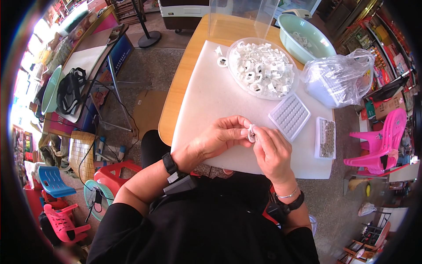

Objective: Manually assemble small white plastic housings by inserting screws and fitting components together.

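Over the white sheet (198, 103) on the table, both of my hands meet at one small white plastic part (251, 133). My left hand (224, 135) pinches it from the left between thumb and fingertips. From the right, my right hand (273, 152) closes its thumb and fingers on the same part; its fingertips partly cover it. Beyond them is a round clear tray (234, 80) heaped with similar white parts (263, 68). Right of my hands lie a white ridged tray (290, 115) and a white box (318, 152) of tiny metallic pieces (327, 138).
A pale green basin (303, 26) holding some white parts stands at the far right, beside a clear plastic bag (338, 79). Two loose white pieces (222, 62) lie left of the round tray. A clear upright box (239, 20) is at the back. Pink chairs (380, 141) stand right.
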A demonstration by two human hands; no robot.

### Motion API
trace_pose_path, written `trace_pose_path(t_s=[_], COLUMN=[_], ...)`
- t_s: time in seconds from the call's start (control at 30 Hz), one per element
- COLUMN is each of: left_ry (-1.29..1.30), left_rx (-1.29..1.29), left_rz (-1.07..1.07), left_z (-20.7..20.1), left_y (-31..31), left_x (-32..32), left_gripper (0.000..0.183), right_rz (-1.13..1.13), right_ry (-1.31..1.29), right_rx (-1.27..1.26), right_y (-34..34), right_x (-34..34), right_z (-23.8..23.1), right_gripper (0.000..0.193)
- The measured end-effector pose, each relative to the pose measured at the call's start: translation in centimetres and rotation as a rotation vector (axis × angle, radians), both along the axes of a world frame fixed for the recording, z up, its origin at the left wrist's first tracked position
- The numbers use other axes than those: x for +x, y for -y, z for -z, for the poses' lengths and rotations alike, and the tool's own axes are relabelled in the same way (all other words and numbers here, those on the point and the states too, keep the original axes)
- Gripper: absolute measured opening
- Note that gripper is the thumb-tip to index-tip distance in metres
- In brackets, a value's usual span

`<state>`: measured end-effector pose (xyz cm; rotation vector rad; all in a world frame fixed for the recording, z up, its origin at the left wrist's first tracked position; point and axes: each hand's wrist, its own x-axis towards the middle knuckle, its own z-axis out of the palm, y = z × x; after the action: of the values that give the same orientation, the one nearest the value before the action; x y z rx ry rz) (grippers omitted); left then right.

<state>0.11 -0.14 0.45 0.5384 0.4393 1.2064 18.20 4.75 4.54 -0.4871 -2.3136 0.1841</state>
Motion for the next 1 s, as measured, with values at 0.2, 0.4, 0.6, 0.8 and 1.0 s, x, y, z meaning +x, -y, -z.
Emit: trace_pose_path(t_s=[0.2,0.4,0.6,0.8,1.0], left_ry=[-0.014,-0.011,-0.041,0.01,0.029], left_rx=[-0.034,-0.022,-0.037,-0.013,-0.001], left_rz=[-0.04,0.006,0.0,-0.022,-0.03], left_z=[-0.3,-0.2,-0.4,-0.2,-0.2], left_y=[0.0,0.1,0.0,0.1,0.2], left_x=[0.1,-0.1,0.1,0.0,0.0], left_gripper=[0.02,0.022,0.022,0.028,0.028], right_rz=[0.006,-0.084,0.028,0.094,0.105], right_ry=[-0.083,-0.085,-0.147,-0.139,-0.106], right_rx=[-0.204,-0.437,-0.274,0.083,0.178], right_y=[-0.3,-1.0,-0.5,0.8,1.3], right_x=[0.0,0.6,0.8,0.4,0.2], right_z=[-0.4,-1.4,-0.7,0.5,1.2], right_gripper=[0.026,0.018,0.016,0.025,0.03])
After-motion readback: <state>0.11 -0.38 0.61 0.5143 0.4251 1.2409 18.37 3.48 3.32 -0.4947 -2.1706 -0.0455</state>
